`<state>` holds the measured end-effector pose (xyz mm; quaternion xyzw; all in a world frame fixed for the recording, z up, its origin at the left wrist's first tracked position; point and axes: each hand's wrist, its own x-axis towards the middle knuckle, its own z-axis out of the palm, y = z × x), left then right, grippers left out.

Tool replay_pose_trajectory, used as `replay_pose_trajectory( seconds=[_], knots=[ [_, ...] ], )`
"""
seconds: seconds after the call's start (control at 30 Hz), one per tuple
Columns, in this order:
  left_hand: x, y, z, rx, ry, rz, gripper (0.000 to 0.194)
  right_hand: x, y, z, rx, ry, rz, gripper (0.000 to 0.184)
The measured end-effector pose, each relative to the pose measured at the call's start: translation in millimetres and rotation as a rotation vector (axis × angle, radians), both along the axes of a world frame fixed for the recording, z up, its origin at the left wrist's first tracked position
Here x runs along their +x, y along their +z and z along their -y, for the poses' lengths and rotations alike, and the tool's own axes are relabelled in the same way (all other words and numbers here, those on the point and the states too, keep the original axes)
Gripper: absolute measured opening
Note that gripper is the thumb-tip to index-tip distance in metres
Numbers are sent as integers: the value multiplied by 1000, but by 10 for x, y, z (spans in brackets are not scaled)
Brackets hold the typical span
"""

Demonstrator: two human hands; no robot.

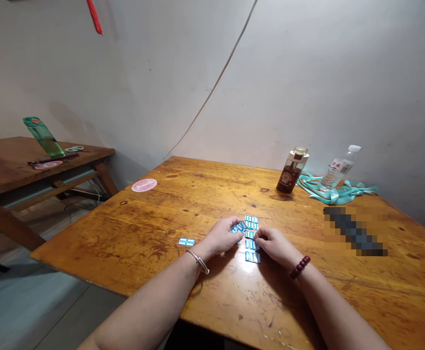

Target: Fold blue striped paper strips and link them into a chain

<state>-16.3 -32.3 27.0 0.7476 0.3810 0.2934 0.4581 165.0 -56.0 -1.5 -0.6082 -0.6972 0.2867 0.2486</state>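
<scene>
My left hand (221, 236) is closed around several small blue-and-white cards (238, 227), fanned out between thumb and fingers. To its right, a column of similar cards (252, 256) lies on the wooden table (154, 223), in short rows one below another. My right hand (272, 244) has its fingertips pinched together at the right edge of that column, touching a card (249, 235) in the middle rows. The fingers partly cover that card. A separate small group of cards (186, 241) lies flat to the left of my left wrist. The print on the cards is too small to read.
Toward the back right stand a brown-filled bottle (290, 172) and a clear water bottle (338, 170), with teal ribbon (338, 195) around the latter. A dark, pixelated long object (356, 232) lies at right. A pink round sticker (144, 185) is at the far left; another table (1, 170) stands beyond.
</scene>
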Motion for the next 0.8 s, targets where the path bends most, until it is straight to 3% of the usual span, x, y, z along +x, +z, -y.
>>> replay_pose_trajectory(
  seconds=[0.17, 0.27, 0.4, 0.6, 0.8],
  knots=[
    [-15, -76, 24, -117, -119, -135, 24, -4, -14, 0, 44, 0, 73, 12],
    [-10, -68, 42, -45, -161, -193, 21, -15, -17, -1, 59, -12, 86, 10],
    [-1, -26, 48, 49, -157, -234, 18, -26, -12, -1, 68, -27, 46, 7],
    [-18, -29, 34, 14, -135, -197, 23, 48, 138, 40, 47, -98, -121, 10],
    [-24, -22, 37, -9, -104, -184, 22, 95, 276, 116, 15, -44, -42, 11]
  ],
)
